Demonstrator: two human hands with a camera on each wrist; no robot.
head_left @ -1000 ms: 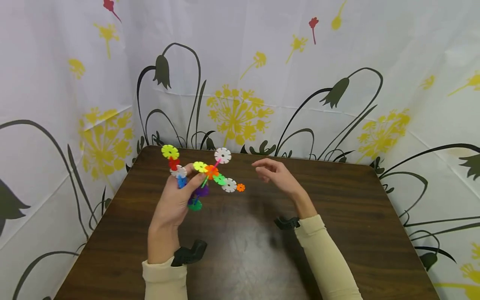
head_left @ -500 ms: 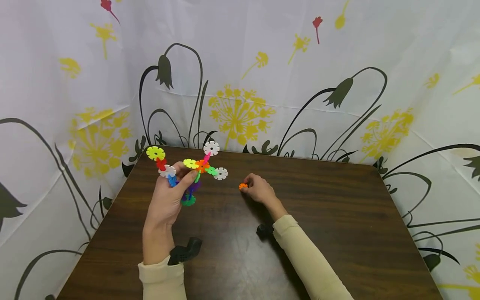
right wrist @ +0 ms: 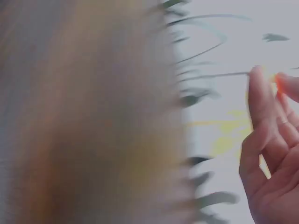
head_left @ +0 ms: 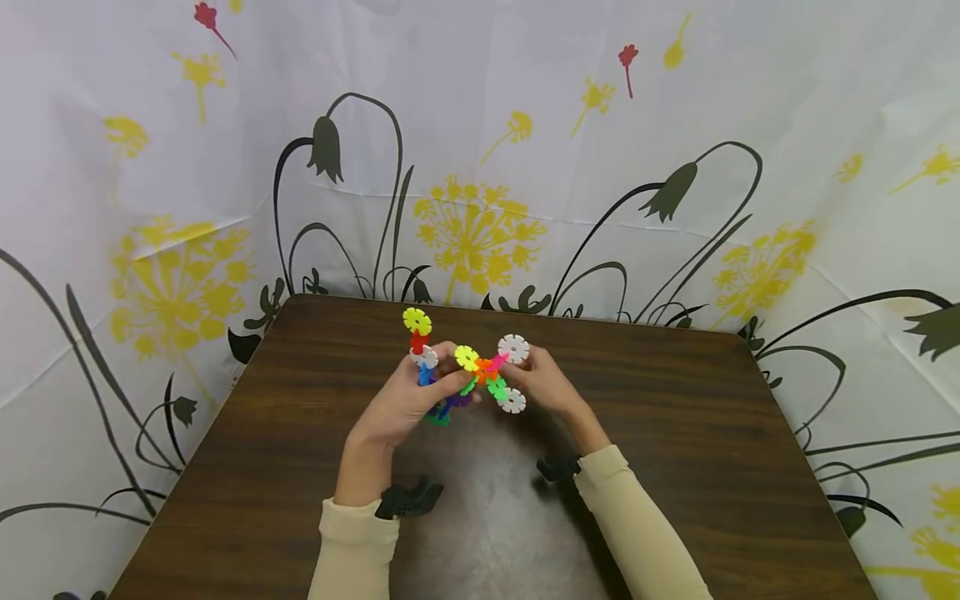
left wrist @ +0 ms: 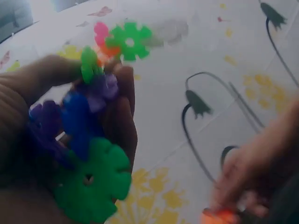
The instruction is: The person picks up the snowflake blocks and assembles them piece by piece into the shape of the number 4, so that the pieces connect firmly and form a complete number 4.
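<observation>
My left hand (head_left: pixel 401 402) grips a branching build of notched plastic flower discs, held above the table. One branch ends in a yellow disc (head_left: pixel 417 322), and white discs (head_left: pixel 513 349) sit on the right side. In the left wrist view a dark green disc (left wrist: pixel 96 179) is at the bottom of the build, with blue and purple discs above it. My right hand (head_left: pixel 553 385) is close behind the build's white discs; the head view does not tell whether it touches them. It pinches a small orange disc (right wrist: pixel 276 84) between thumb and fingertip, also visible in the left wrist view.
The dark wooden table (head_left: pixel 675 433) spreads beneath both hands. Behind it and at its sides hangs a white curtain (head_left: pixel 480 125) with printed flowers. Each wrist wears a black camera mount (head_left: pixel 409 498). The right wrist view is largely blurred.
My right hand has picked up the small orange disc from the table and lifted it. My left hand has moved right with the build, so both hands are now close together.
</observation>
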